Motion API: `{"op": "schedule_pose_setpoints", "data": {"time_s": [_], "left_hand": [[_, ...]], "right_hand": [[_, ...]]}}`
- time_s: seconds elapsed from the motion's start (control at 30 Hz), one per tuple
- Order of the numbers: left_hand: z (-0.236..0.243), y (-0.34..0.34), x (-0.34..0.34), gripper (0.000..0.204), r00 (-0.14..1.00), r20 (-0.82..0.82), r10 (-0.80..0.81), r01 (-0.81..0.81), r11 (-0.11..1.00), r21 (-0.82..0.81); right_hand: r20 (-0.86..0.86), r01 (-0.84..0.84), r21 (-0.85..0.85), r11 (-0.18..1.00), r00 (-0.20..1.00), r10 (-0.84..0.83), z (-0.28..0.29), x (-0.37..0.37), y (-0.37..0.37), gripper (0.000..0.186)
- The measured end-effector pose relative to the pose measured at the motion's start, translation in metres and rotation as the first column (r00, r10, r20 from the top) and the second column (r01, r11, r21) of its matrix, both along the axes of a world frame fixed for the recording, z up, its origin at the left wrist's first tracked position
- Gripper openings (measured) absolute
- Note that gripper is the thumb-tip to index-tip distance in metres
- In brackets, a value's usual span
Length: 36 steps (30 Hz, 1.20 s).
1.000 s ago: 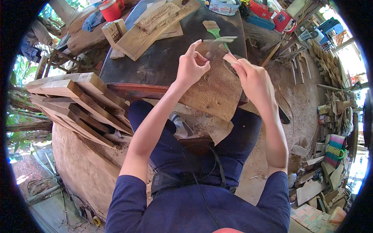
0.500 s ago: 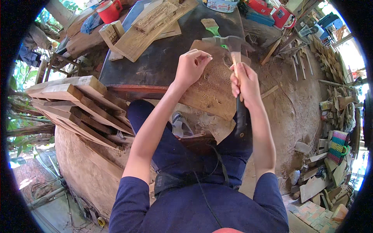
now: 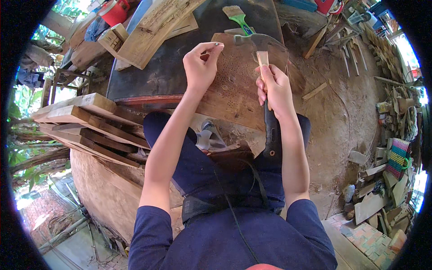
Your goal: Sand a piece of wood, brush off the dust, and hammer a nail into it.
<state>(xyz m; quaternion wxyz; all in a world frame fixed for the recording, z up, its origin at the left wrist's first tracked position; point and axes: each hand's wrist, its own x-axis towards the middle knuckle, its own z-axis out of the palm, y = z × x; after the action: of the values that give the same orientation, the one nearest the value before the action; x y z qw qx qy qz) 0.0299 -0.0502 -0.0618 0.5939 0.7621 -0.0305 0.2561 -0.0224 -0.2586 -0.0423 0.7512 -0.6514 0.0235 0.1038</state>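
Observation:
My right hand [image 3: 278,87] grips a claw hammer [image 3: 272,128] by its shaft, just below the metal head. Its black grip points back toward my lap. The hammer head is over the far right part of a brown wooden board [image 3: 236,85] dotted with many small holes. At the board's left side my left hand [image 3: 200,67] is raised, thumb and forefinger pinched on something tiny that I cannot make out. Beyond the hammer lies a paintbrush [image 3: 237,18] with a green handle and pale bristles.
Wood offcuts [image 3: 150,33] lie on the dark table [image 3: 148,83]. A red mug [image 3: 112,13] stands at the far left. Stacked planks [image 3: 90,110] jut out at my left. Scrap wood [image 3: 371,209] and a woven bag [image 3: 398,157] lie along the right side.
The view has shifted a little, and the board and brush appear further left. My left hand stays pinched, my right hand still holds the hammer, and its head now shows less blur.

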Motion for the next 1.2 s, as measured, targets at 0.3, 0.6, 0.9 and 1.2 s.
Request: {"op": "schedule_pose_setpoints", "data": {"time_s": [0.3,0.6,0.9,1.2], "left_hand": [[-0.007,-0.002,0.001,0.016,0.996,0.066,-0.067,0.055,0.983,0.175],[0.001,-0.008,-0.003,0.019,0.994,0.082,-0.069,0.045,0.962,0.27],[-0.005,-0.005,-0.003,0.058,0.995,-0.022,-0.096,0.098,0.979,0.177],[0.001,-0.005,-0.003,0.097,0.994,0.015,-0.105,0.1,0.975,0.197]], "right_hand": [[0.014,-0.016,-0.051,0.999,1.0,0.016,0.003,-0.001,0.002,0.032],[0.01,-0.021,-0.047,0.999,1.0,0.021,0.002,0.001,0.001,0.032],[0.461,0.263,-0.451,0.853,0.887,-0.03,0.029,0.003,-0.016,0.031],[0.542,0.35,-0.823,0.448,0.721,0.431,0.073,0.011,-0.022,0.023]]}}
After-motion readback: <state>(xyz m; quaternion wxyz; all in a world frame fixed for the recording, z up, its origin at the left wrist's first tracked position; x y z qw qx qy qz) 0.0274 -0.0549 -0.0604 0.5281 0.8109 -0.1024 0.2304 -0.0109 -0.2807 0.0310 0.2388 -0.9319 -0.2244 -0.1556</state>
